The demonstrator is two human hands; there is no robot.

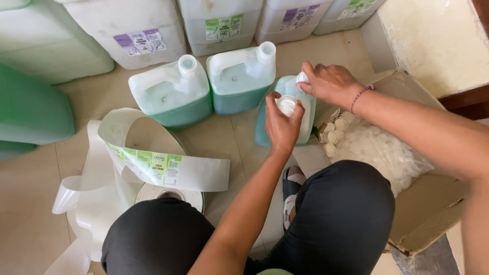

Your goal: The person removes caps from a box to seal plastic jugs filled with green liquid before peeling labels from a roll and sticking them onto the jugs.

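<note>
The left hand (281,127) holds a round white plastic cap (286,104) in closed fingers, over the translucent plastic jug with green liquid (288,89) that stands on the tiled floor (229,137), in the middle of the scene. The right hand (330,83) pinches the jug's white spout (302,78) with curled fingers. Just to the right, an open cardboard box (428,203) holds a clear bag of more white caps (379,150). To the left stand two similar capped jugs (175,94), and nearer lies a roll of printed labels (153,163).

I noted translucent, smooth plastic jugs (175,91), a glossy paper label roll (153,163), a matt, rough cardboard box (428,203), and white plastic caps (333,135).
</note>
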